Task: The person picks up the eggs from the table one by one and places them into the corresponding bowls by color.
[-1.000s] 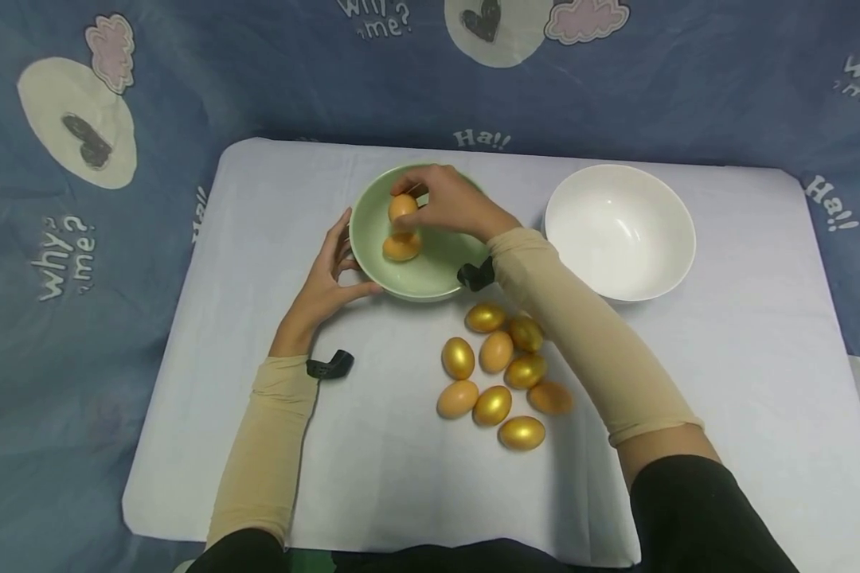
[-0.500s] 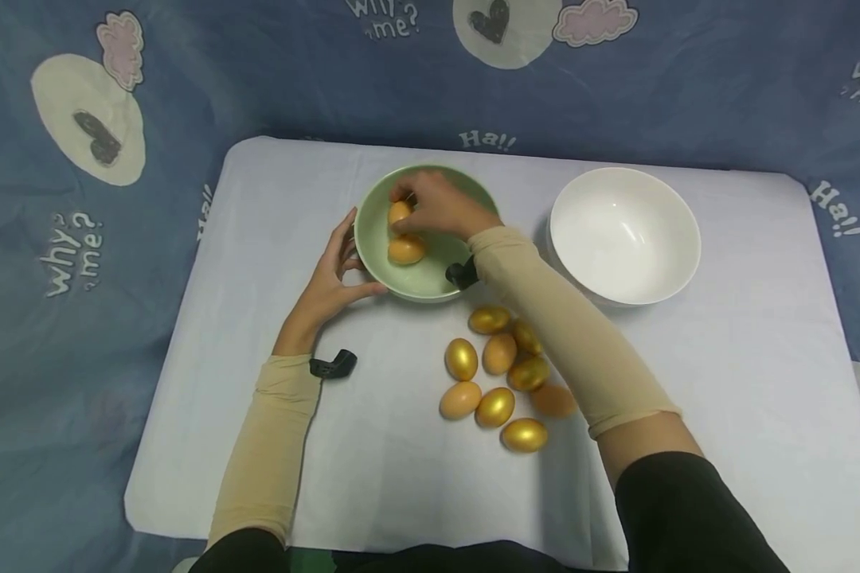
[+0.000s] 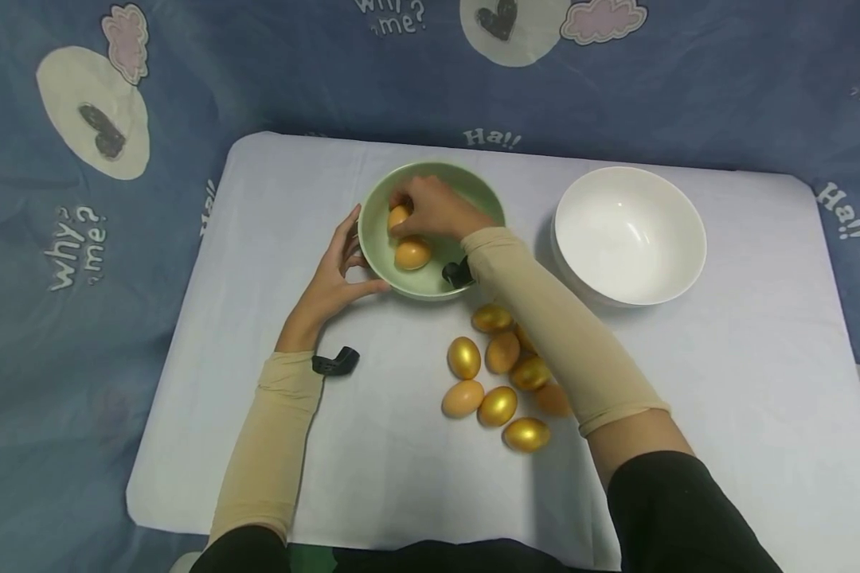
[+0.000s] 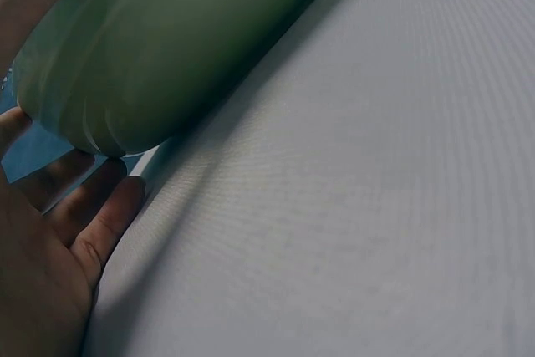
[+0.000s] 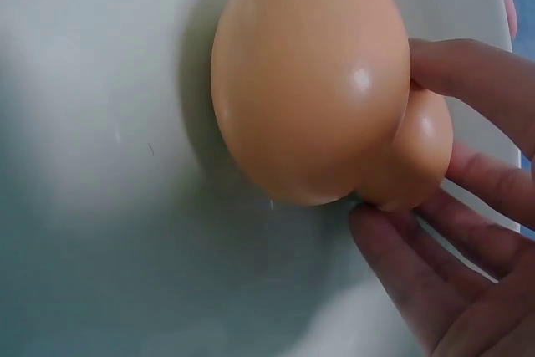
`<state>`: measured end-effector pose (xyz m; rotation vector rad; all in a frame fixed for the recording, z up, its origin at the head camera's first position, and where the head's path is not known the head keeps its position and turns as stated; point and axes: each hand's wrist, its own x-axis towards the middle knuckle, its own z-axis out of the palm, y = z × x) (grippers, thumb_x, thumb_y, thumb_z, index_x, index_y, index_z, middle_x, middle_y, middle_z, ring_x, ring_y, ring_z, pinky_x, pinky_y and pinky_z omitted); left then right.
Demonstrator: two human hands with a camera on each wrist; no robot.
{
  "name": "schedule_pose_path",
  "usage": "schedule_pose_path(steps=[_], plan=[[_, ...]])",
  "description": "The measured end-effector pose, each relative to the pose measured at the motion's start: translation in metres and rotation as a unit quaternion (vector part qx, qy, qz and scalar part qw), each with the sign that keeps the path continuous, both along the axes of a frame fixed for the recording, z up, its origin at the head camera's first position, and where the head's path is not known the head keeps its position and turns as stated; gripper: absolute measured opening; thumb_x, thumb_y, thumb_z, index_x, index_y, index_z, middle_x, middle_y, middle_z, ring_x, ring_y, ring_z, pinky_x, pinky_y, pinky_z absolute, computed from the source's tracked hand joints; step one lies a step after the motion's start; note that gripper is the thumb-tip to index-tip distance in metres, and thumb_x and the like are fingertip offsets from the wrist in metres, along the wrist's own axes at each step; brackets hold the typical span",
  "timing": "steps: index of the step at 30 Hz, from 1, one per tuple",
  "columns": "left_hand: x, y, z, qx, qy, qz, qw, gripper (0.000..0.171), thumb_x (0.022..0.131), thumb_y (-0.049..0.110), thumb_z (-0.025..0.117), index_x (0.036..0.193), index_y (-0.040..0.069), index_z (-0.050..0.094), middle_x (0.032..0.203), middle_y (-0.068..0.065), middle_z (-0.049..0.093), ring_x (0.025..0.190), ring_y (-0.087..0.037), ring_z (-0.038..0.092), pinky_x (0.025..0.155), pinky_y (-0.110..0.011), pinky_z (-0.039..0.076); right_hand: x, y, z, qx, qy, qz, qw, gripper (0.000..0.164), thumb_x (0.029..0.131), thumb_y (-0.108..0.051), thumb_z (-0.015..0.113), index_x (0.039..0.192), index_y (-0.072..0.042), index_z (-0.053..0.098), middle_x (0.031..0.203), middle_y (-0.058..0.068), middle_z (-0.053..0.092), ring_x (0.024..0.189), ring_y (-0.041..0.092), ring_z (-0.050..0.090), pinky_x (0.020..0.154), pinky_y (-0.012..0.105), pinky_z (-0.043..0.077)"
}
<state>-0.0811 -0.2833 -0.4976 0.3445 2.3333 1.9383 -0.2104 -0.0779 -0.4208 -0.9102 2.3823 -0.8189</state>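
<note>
In the head view, a pale green bowl (image 3: 447, 280) holds two orange-brown eggs. My right hand (image 3: 437, 205) reaches into it and grips the farther egg (image 3: 399, 216) between thumb and fingers. The other brown egg (image 3: 412, 254) lies just nearer in the bowl. Seen from the right wrist, that egg (image 5: 309, 81) fills the foreground and partly hides the gripped egg (image 5: 422, 152). Against the bowl's left side rests my left hand (image 3: 330, 278), its thumb and fingers spread. The left wrist view shows its fingertips touching the bowl's green outer wall (image 4: 159, 48).
Several gold eggs (image 3: 464, 357) and brown eggs (image 3: 463, 399) lie loose in front of the bowl, some partly under the right forearm. A white bowl (image 3: 629, 236) stands to the right. A white cloth covers the table (image 3: 373, 469); a blue printed fabric (image 3: 315, 72) lies beyond.
My right hand has lowered the gripped egg further into the green bowl, beside the other egg. The left hand keeps its place at the bowl's side. The whole view has shifted slightly.
</note>
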Motion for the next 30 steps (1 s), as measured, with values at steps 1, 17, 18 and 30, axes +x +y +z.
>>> schedule_pose_path(steps=[1, 17, 18, 30], plan=[[0.0, 0.0, 0.0, 0.0, 0.0, 0.001, 1.0, 0.122, 0.076, 0.016, 0.094, 0.167, 0.03, 0.013, 0.17, -0.003, 0.029, 0.151, -0.028, 0.039, 0.102, -0.021, 0.05, 0.0, 0.0, 0.0, 0.0, 0.001, 0.001, 1.0, 0.043, 0.087, -0.024, 0.08, 0.123, -0.004, 0.07, 0.11, 0.007, 0.072, 0.094, 0.017, 0.057, 0.087, 0.028, 0.048], [-0.001, 0.001, 0.002, 0.003, -0.01, 0.002, 0.9999, 0.124, 0.075, 0.013, 0.094, 0.167, 0.03, 0.012, 0.17, -0.003, 0.03, 0.15, -0.028, 0.04, 0.101, -0.022, 0.049, -0.004, 0.02, 0.01, -0.025, -0.029, 0.012, 0.999, 0.061, 0.086, -0.028, 0.084, 0.136, -0.003, 0.063, 0.138, 0.011, 0.066, 0.129, 0.029, 0.063, 0.108, 0.039, 0.054], [-0.001, 0.001, 0.001, 0.004, -0.01, 0.002, 0.9999, 0.123, 0.076, 0.013, 0.094, 0.167, 0.03, 0.012, 0.17, -0.003, 0.03, 0.15, -0.028, 0.04, 0.101, -0.021, 0.049, -0.003, 0.022, 0.012, -0.028, -0.029, 0.016, 0.999, 0.06, 0.086, -0.028, 0.084, 0.137, -0.003, 0.063, 0.139, 0.012, 0.066, 0.13, 0.03, 0.063, 0.108, 0.039, 0.054], [-0.002, 0.001, 0.0, 0.01, -0.004, -0.001, 0.9999, 0.123, 0.076, 0.011, 0.093, 0.167, 0.028, 0.012, 0.169, -0.005, 0.031, 0.147, -0.025, 0.042, 0.1, -0.021, 0.049, 0.013, 0.046, 0.03, -0.064, -0.018, 0.021, 0.998, 0.057, 0.087, -0.023, 0.084, 0.136, -0.002, 0.063, 0.14, 0.012, 0.065, 0.127, 0.027, 0.065, 0.102, 0.037, 0.059]])
